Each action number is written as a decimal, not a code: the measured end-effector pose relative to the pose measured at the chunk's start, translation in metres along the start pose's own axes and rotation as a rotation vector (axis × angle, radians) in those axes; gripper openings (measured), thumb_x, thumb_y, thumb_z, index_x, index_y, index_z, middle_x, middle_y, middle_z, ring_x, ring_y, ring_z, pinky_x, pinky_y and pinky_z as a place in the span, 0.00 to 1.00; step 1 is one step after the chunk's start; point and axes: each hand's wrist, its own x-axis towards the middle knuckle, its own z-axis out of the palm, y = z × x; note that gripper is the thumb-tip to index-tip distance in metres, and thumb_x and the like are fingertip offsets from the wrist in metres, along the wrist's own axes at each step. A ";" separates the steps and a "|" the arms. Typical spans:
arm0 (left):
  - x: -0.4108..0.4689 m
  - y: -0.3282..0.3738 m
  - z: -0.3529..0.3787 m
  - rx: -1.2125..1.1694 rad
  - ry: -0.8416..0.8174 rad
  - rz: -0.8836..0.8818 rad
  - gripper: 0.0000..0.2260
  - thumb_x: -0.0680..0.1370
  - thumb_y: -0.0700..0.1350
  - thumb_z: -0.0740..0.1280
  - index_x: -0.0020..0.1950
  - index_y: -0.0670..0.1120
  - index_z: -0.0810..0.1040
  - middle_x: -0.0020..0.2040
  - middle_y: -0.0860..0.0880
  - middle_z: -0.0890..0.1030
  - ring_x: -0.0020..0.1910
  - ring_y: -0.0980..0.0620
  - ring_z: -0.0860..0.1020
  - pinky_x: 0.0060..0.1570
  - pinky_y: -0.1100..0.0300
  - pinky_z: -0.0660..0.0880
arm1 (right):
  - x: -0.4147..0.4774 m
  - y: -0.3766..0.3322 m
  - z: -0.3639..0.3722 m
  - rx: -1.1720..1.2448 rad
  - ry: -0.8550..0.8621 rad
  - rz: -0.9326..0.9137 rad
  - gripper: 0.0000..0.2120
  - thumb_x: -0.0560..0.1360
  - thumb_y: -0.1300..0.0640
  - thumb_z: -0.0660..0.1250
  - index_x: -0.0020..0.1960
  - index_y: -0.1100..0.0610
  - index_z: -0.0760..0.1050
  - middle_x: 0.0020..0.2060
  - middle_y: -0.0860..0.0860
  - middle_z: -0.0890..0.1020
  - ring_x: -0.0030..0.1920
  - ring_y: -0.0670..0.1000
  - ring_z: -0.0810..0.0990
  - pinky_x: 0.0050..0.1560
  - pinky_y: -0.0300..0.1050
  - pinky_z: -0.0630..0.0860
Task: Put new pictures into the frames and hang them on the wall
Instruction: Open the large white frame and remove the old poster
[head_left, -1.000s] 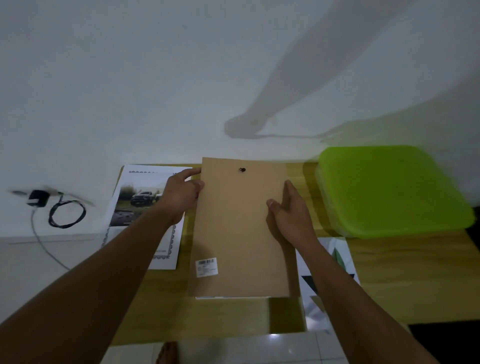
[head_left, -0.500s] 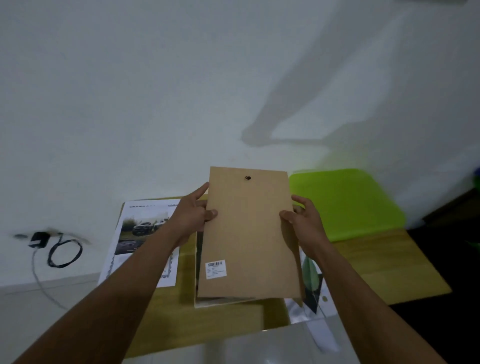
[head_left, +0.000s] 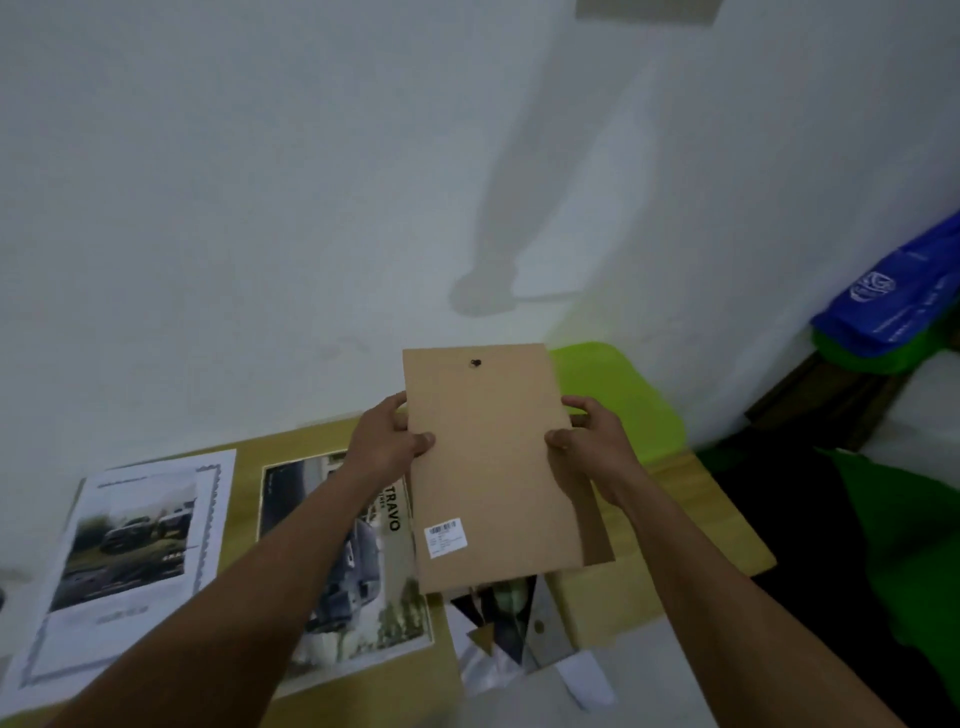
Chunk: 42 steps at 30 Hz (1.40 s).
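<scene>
Cardboard frame back (head_left: 493, 467), barcode sticker (head_left: 445, 538) | left hand (head_left: 387, 441), right hand (head_left: 592, 441) grip it | poster (head_left: 374, 587): TRAVO

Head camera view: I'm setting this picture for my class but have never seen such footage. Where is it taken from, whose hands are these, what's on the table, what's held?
No machine here: a person wears one camera on the head, looking down along both arms. The left hand and right hand grip the side edges of a brown board, probably a frame's back, with a hanging hole near its top. On the wooden table lie a car poster, a white-bordered car print and a green plastic container.
</scene>
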 end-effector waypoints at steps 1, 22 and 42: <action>0.008 -0.001 0.012 0.021 0.006 -0.008 0.27 0.71 0.33 0.72 0.68 0.50 0.74 0.52 0.46 0.83 0.47 0.48 0.82 0.47 0.54 0.79 | 0.015 0.003 -0.007 -0.039 -0.006 -0.006 0.26 0.70 0.68 0.72 0.66 0.56 0.73 0.51 0.57 0.81 0.42 0.52 0.81 0.37 0.42 0.75; 0.112 -0.045 0.133 0.516 0.271 -0.109 0.22 0.69 0.48 0.75 0.63 0.47 0.79 0.55 0.47 0.82 0.51 0.45 0.81 0.53 0.49 0.79 | 0.137 0.065 -0.031 -0.902 -0.052 -0.285 0.07 0.78 0.56 0.62 0.54 0.56 0.73 0.59 0.54 0.75 0.60 0.61 0.68 0.56 0.55 0.68; 0.029 -0.046 0.048 0.592 0.235 0.025 0.26 0.76 0.54 0.69 0.71 0.44 0.72 0.68 0.45 0.75 0.66 0.47 0.74 0.67 0.53 0.69 | 0.075 -0.004 0.022 -0.904 -0.225 -0.434 0.24 0.81 0.56 0.61 0.75 0.60 0.64 0.68 0.58 0.72 0.66 0.58 0.73 0.62 0.50 0.72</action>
